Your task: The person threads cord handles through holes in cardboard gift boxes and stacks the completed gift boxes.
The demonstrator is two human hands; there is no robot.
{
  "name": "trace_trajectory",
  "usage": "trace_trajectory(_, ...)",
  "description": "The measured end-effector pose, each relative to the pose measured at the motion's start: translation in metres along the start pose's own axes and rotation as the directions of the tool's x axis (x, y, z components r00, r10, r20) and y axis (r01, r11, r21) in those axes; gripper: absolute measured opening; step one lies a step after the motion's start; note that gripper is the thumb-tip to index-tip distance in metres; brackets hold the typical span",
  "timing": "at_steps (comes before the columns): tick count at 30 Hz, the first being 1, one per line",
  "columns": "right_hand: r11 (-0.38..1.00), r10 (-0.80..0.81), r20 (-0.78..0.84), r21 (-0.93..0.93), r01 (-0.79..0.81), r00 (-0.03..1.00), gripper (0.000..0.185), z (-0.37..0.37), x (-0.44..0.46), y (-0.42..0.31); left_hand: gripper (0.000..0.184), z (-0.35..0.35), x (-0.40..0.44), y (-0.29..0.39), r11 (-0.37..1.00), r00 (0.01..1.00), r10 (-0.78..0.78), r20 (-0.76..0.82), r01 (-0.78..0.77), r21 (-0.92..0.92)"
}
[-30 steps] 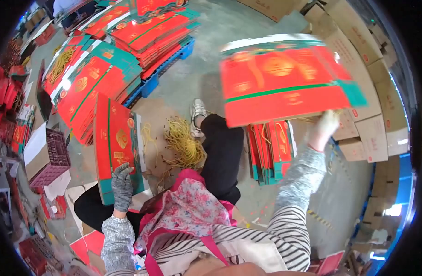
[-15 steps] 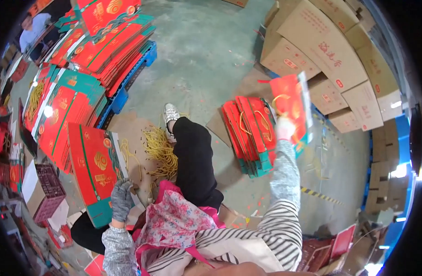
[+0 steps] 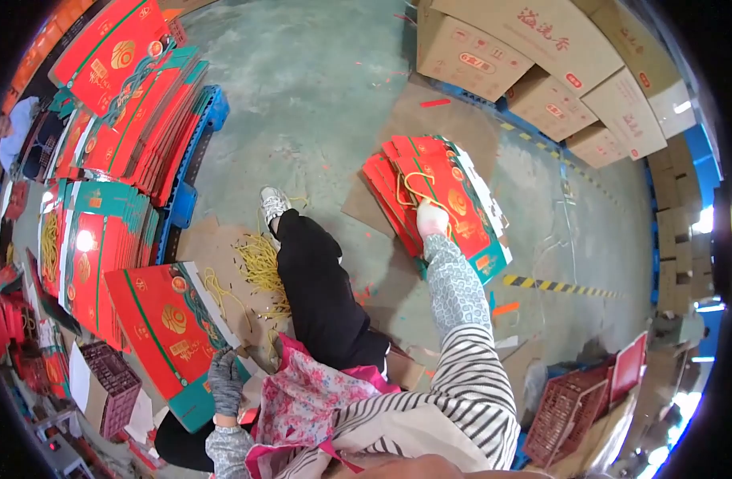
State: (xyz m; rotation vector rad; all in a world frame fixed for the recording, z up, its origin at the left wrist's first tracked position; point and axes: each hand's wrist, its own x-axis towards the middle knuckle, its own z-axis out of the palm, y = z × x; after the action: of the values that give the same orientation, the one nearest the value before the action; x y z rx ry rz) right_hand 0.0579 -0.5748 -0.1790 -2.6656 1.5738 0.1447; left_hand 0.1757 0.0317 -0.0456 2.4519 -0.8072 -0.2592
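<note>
My left hand (image 3: 226,383), in a grey glove, is closed at the lower right edge of a flat red and green gift bag (image 3: 154,319) that leans beside my leg. My right hand (image 3: 432,219), in a white covering, is closed at the yellow cord handle of another red gift bag (image 3: 438,172). This bag lies on top of a stack of similar bags (image 3: 379,182) on the floor; the right fingertips are hidden. Loose yellow cords (image 3: 258,263) lie in a heap by my foot.
Taller stacks of red and green bags (image 3: 102,255) stand at the left, some on a blue pallet (image 3: 184,203). Cardboard cartons (image 3: 470,60) are piled at the upper right. Crates (image 3: 110,383) (image 3: 564,415) sit on both sides. A person (image 3: 18,132) is at the far left.
My right hand has brought the raised gift bag left and down onto the stack. The view has shifted; my left hand stays at the edge of its bag.
</note>
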Motion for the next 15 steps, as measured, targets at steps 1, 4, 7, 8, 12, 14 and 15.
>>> trace_trajectory(1, 0.99, -0.086, -0.038, -0.113, 0.082, 0.996, 0.034, 0.005, 0.001, -0.006, 0.026, 0.002, 0.002, 0.001, 1.0, 1.0, -0.003, -0.007, 0.003, 0.001)
trace_trajectory(4, 0.997, -0.061, 0.061, -0.049, 0.064, 0.996, 0.032, 0.018, 0.0, -0.016, 0.024, 0.004, 0.004, 0.002, 1.0, 1.0, 0.01, -0.013, -0.01, -0.008)
trace_trajectory(7, 0.987, -0.032, 0.144, 0.159, 0.009, 0.989, 0.045, 0.016, -0.006, -0.016, 0.026, -0.003, 0.004, 0.005, 1.0, 1.0, 0.01, -0.007, -0.01, -0.001)
trace_trajectory(8, 0.979, 0.011, 0.137, 0.2, -0.038, 0.991, 0.042, 0.004, -0.009, -0.021, 0.026, -0.007, 0.001, 0.006, 1.0, 1.0, -0.009, -0.017, 0.01, 0.014)
trace_trajectory(12, 0.858, -0.147, -0.215, 0.459, 0.233, 0.966, 0.032, -0.004, 0.005, -0.032, 0.026, -0.007, -0.01, -0.016, 0.998, 0.997, -0.069, -0.02, 0.069, -0.002)
trace_trajectory(14, 0.657, -0.116, -0.263, 0.703, 0.272, 0.958, 0.023, -0.038, 0.006, -0.063, 0.025, -0.005, -0.012, -0.025, 0.997, 0.996, -0.065, -0.06, 0.068, 0.046)
trace_trajectory(15, 0.585, -0.199, -0.283, 0.734, 0.345, 0.938, 0.021, -0.074, -0.005, -0.088, 0.024, -0.008, -0.013, -0.028, 0.995, 0.994, -0.046, -0.099, 0.055, 0.085)
